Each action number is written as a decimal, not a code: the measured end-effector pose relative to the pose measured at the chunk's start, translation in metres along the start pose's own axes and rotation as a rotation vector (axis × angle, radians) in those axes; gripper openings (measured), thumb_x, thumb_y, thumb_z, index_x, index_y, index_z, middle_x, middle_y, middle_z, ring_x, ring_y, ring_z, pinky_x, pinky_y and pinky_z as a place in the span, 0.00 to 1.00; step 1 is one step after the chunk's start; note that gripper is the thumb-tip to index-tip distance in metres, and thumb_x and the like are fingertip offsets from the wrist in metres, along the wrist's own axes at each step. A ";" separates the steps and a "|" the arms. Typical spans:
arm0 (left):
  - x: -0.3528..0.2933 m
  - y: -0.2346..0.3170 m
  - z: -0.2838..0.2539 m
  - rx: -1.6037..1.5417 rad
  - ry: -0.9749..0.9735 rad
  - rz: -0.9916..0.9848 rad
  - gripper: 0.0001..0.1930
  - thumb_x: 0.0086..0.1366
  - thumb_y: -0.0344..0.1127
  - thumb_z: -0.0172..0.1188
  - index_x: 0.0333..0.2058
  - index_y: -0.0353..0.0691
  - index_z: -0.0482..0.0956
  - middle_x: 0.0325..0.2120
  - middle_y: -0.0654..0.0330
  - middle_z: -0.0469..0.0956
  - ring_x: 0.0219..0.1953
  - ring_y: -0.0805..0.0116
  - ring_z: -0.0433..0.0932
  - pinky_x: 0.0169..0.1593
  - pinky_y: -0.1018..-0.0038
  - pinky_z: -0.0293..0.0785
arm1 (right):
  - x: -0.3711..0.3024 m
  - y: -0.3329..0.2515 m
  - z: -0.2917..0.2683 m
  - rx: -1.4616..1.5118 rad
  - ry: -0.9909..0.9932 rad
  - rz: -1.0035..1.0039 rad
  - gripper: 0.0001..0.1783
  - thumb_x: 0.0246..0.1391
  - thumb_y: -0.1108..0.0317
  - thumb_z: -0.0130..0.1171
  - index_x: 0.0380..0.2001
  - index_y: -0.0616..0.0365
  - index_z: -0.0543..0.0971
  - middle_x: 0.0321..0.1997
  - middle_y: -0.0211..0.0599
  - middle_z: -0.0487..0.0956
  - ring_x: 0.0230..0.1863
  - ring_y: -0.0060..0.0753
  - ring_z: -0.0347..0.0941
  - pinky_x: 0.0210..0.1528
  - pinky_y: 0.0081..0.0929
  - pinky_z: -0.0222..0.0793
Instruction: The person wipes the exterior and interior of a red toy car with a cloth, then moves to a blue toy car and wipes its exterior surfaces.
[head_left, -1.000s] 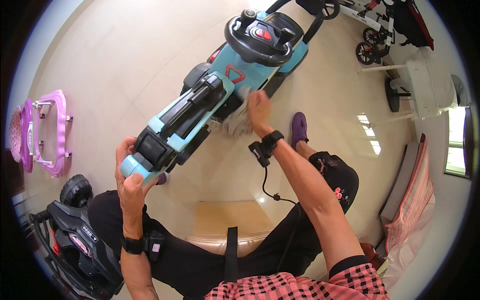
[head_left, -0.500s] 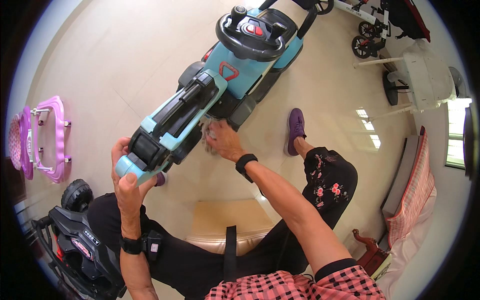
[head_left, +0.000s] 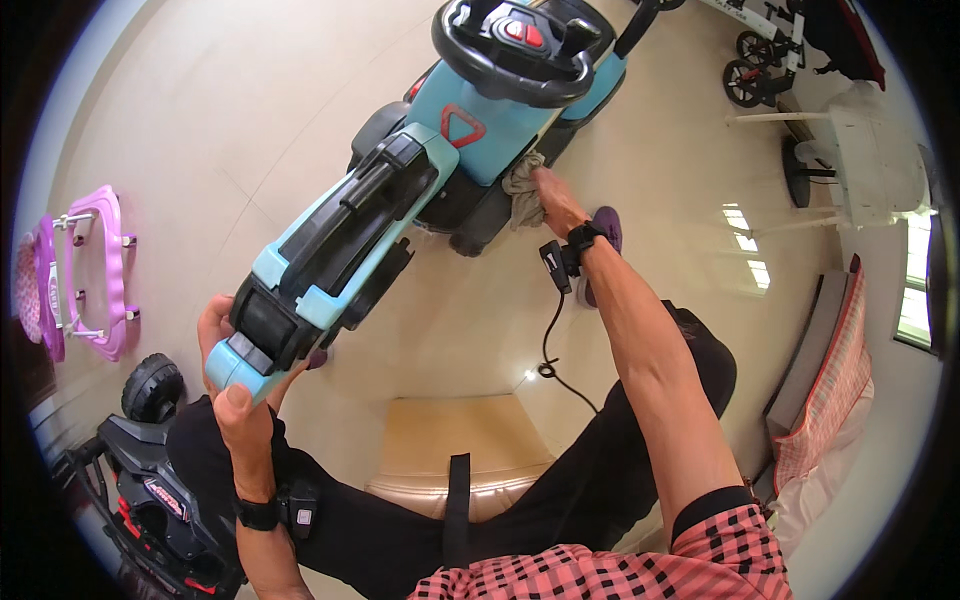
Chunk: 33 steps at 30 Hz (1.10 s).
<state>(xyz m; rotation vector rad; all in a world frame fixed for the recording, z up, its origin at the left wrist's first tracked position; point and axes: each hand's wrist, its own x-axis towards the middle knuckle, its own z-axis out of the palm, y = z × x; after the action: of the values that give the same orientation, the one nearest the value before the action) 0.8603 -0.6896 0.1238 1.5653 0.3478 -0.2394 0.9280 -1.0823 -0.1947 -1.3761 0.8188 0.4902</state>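
Observation:
A blue and black ride-on toy excavator [head_left: 465, 125] stands in front of me, its arm reaching toward my left knee. My left hand [head_left: 238, 375] grips the light blue end of the excavator arm [head_left: 340, 235], thumb on top and fingers around the far side. In my right hand [head_left: 558, 200] is a crumpled grey cloth [head_left: 525, 188], pressed to the toy's side by the front wheel [head_left: 482, 222]. The fingertips are partly hidden by the cloth. The black steering wheel [head_left: 515, 85] is above.
A purple baby walker [head_left: 108, 270] stands at the left, above a black ride-on toy car [head_left: 160, 500]. A gold seat [head_left: 460, 430] is beneath me. A white high chair [head_left: 870, 160], a folded stroller [head_left: 760, 70] and a checked cushion [head_left: 825, 380] are at the right.
My right hand has moved up and right with the cloth, from beneath the arm to the toy's side. The excavator arm's end has shifted slightly down and left with my left hand.

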 end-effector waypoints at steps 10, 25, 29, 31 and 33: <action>-0.001 0.002 0.012 -0.054 0.021 -0.034 0.48 0.46 0.59 0.64 0.60 0.39 0.54 0.49 0.56 0.67 0.50 0.54 0.77 0.49 0.58 0.81 | -0.065 0.011 0.078 -0.487 0.418 -0.530 0.27 0.47 0.61 0.65 0.47 0.61 0.70 0.48 0.53 0.71 0.49 0.57 0.70 0.48 0.43 0.68; 0.001 0.001 0.002 -0.026 -0.017 -0.019 0.48 0.44 0.62 0.63 0.58 0.37 0.58 0.46 0.56 0.66 0.49 0.59 0.76 0.42 0.68 0.80 | -0.093 0.012 0.035 -0.193 0.432 -0.451 0.16 0.50 0.60 0.58 0.40 0.58 0.74 0.27 0.48 0.76 0.33 0.49 0.75 0.40 0.41 0.71; 0.004 0.000 0.004 0.004 0.015 -0.014 0.49 0.44 0.61 0.64 0.59 0.38 0.56 0.47 0.56 0.66 0.50 0.57 0.76 0.43 0.67 0.81 | -0.049 -0.013 0.039 -0.409 0.305 -0.232 0.17 0.52 0.60 0.58 0.40 0.58 0.72 0.31 0.49 0.76 0.36 0.52 0.75 0.40 0.44 0.70; 0.005 -0.001 0.006 0.016 0.011 -0.021 0.49 0.44 0.60 0.64 0.60 0.39 0.55 0.48 0.56 0.66 0.51 0.56 0.76 0.43 0.66 0.81 | -0.056 -0.017 0.075 -0.693 0.585 -0.277 0.18 0.52 0.59 0.59 0.42 0.58 0.71 0.39 0.51 0.74 0.39 0.57 0.74 0.41 0.48 0.70; 0.001 0.004 0.003 0.025 0.012 -0.017 0.48 0.45 0.59 0.63 0.60 0.39 0.55 0.49 0.57 0.65 0.51 0.56 0.76 0.44 0.66 0.81 | -0.083 -0.003 0.107 -0.682 0.552 -0.457 0.20 0.51 0.60 0.60 0.44 0.58 0.70 0.42 0.52 0.72 0.41 0.60 0.73 0.41 0.49 0.70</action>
<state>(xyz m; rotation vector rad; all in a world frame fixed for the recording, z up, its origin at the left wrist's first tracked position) 0.8632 -0.6924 0.1272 1.5896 0.3694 -0.2483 0.9000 -0.9658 -0.1314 -2.3255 0.7596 0.0040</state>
